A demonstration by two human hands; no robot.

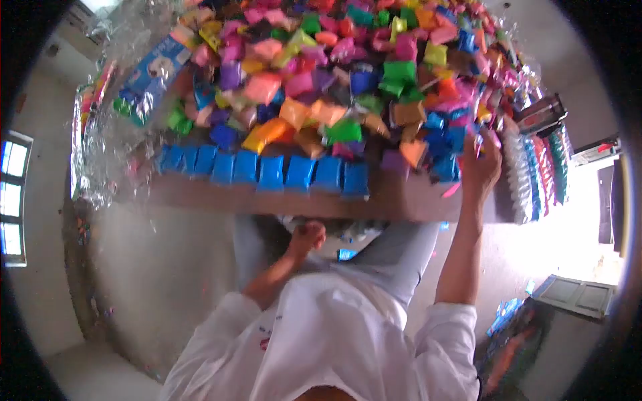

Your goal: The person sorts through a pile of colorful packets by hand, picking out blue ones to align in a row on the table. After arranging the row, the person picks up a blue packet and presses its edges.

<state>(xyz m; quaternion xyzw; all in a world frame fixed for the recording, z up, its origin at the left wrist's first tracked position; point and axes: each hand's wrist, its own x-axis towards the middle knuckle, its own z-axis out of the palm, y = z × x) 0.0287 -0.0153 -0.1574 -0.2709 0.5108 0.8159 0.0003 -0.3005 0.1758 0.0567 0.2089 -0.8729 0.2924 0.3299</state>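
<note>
White shirt point(341, 314) nearest, with blue packets point(271, 172) lined near the table edge point(401, 206).

Short of the table, the left hand point(307, 238) is held curled; whether anything is gripped cannot be told. Beyond, the row could be disarranged by a brushing forearm point(461, 267), being laid so near the edge. Beside loose blue packets point(441, 144) at the right, the right hand point(483, 160) is placed, fingertips too blurred for any pinch to be confirmed; neighbours could be dragged from the mixed pile point(329, 112), being heaped closely.
</note>
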